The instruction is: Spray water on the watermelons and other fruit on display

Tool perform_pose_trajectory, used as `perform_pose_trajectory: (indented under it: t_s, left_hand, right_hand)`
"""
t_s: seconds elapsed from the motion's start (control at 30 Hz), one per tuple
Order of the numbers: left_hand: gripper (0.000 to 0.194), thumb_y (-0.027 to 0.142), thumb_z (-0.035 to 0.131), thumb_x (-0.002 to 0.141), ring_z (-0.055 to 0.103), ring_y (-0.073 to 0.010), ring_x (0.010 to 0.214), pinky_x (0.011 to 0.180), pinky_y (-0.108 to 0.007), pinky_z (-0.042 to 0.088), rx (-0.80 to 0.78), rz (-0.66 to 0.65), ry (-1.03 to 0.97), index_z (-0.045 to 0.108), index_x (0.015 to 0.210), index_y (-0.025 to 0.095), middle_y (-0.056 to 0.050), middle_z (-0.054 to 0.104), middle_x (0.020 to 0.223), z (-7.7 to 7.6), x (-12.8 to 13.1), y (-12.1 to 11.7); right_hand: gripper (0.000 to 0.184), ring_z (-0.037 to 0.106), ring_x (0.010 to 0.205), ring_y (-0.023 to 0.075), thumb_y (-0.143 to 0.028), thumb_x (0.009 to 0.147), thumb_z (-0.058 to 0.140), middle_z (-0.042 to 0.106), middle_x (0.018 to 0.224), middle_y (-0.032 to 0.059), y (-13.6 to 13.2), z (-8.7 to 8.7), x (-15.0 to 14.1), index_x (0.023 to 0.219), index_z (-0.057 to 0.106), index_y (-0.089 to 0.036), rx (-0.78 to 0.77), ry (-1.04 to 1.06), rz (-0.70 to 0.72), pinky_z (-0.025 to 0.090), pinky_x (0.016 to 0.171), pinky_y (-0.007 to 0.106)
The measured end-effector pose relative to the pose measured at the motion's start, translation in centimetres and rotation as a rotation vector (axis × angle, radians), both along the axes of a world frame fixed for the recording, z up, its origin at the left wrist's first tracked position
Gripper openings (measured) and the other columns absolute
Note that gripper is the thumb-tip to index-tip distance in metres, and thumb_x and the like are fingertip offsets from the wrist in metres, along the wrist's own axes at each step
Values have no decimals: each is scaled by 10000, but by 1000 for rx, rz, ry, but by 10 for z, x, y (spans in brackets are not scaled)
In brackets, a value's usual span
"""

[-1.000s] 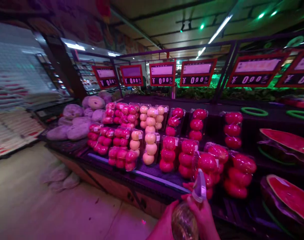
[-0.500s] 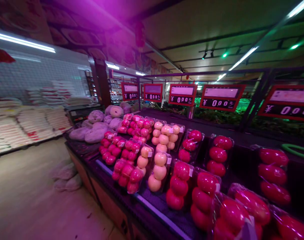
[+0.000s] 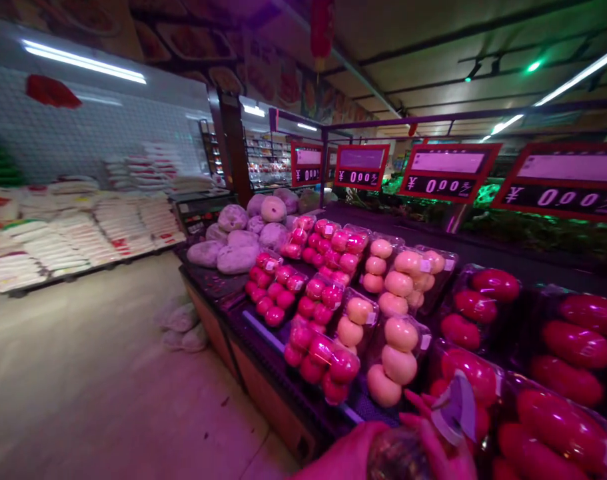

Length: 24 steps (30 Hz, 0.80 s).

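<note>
At the bottom edge my left hand (image 3: pixel 346 453) shows only in part, against a dark, shiny, mottled thing (image 3: pixel 398 455) that the frame cuts off; its fingers are hidden. My right hand (image 3: pixel 440 443) is beside it, fingers pointing left and bent round a curled pale strip (image 3: pixel 456 407), which looks stiff and glossy. What the strip belongs to is not clear. Just behind the fingers is a film-wrapped pack of pale round fruit or vegetables (image 3: pixel 399 360). Red round ones in a wrapped pack (image 3: pixel 470 373) lie behind the strip.
Several more wrapped packs of red produce (image 3: pixel 320 357) cover the sloped black stand (image 3: pixel 263 333). Large net-wrapped melons (image 3: pixel 238 253) are heaped at its far left end. Price signs (image 3: pixel 438 172) hang behind. Stacked white sacks (image 3: pixel 73 233) line the tiled wall; bagged produce (image 3: pixel 183 327) lies on the floor.
The view has swung right to left, so the stand appears farther right and nearer. Both hands have come into the bottom of the view, and the curled strip has risen further into sight.
</note>
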<state>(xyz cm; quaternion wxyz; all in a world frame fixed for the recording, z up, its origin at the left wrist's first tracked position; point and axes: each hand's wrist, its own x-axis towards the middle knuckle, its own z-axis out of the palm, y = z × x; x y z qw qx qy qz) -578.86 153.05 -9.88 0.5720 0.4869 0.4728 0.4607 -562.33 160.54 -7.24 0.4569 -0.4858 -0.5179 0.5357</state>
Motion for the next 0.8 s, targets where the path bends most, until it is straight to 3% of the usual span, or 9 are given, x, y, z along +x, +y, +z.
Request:
perform_pose_trajectory:
  t_s: [0.2, 0.33, 0.47, 0.6, 0.8]
  left_hand:
    - [1110, 340, 1007, 431, 561, -436, 1357, 1159, -563, 445, 70, 141, -55, 569, 1444, 219, -164, 611, 1457, 21, -107, -36]
    - [1110, 348, 987, 531, 535, -411, 1404, 1181, -543, 431, 87, 179, -170, 454, 1491, 184, -211, 538, 1523, 19, -155, -55]
    - [1094, 421, 952, 603, 524, -388, 1426, 1179, -518, 443, 60, 300, -227, 347, 1490, 208, -227, 500, 1552, 8, -183, -74]
    - [1063, 464, 919, 613, 606, -396, 1331, 1126, -505, 506, 18, 469, -154, 341, 1460, 186, -232, 591, 1455, -9, -204, -96]
    - [1027, 373, 904, 625, 655, -375, 1276, 1088, -460, 563, -120, 661, -18, 341, 1461, 180, -201, 623, 1430, -35, -229, -128]
  right_hand:
    - [733, 657, 1264, 375, -669, 751, 766, 696, 1367, 183, -5, 15, -136, 1288, 638, -187, 79, 106, 114, 526, 1102, 531]
    - [630, 670, 1221, 345, -598, 795, 760, 724, 1292, 156, -12, 24, -203, 1261, 626, -196, 193, 81, 250, 517, 1098, 507]
    - [529, 695, 1106, 297, -520, 842, 710, 727, 1205, 115, -23, 39, -255, 1246, 569, -209, 186, 87, 467, 551, 980, 442]
    - [406, 637, 882, 232, -421, 808, 695, 691, 1009, 55, -36, 50, -296, 1125, 570, -199, 197, 14, 635, 507, 788, 367]
    - [529, 589, 840, 199, -406, 737, 789, 666, 989, 11, -54, 54, -329, 1167, 544, -220, 136, -7, 825, 446, 763, 343]
